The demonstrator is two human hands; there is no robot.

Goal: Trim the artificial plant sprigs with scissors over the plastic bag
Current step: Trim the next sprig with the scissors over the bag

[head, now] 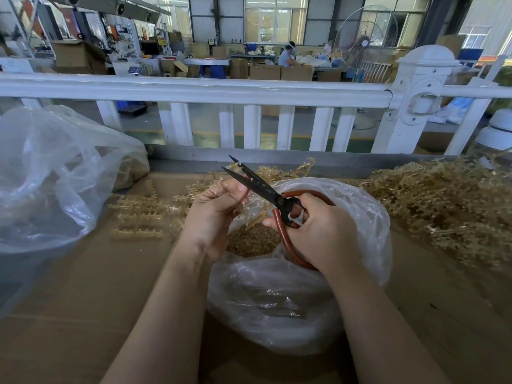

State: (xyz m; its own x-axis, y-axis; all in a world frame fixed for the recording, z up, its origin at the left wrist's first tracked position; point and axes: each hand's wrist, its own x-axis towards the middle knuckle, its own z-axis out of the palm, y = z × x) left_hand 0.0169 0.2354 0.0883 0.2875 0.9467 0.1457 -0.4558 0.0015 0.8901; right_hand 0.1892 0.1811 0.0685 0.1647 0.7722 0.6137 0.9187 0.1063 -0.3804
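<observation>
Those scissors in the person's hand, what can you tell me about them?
The scissors have dark, worn-looking metal blades and large looped handles covered in reddish-brown tubing. The blades are slightly open, pointing up and away to the left. The right hand grips the handles above the open plastic bag; the left hand sits beside the blades.

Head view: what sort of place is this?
Likely a factory floor or workshop: stacked cartons beyond the white railing, a large standing fan, and a heap of sprigs on the bench.

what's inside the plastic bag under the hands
Inside the plastic bag, a heap of small tan trimmed bits shows. Hands and crumpled plastic cover the rest.
</observation>
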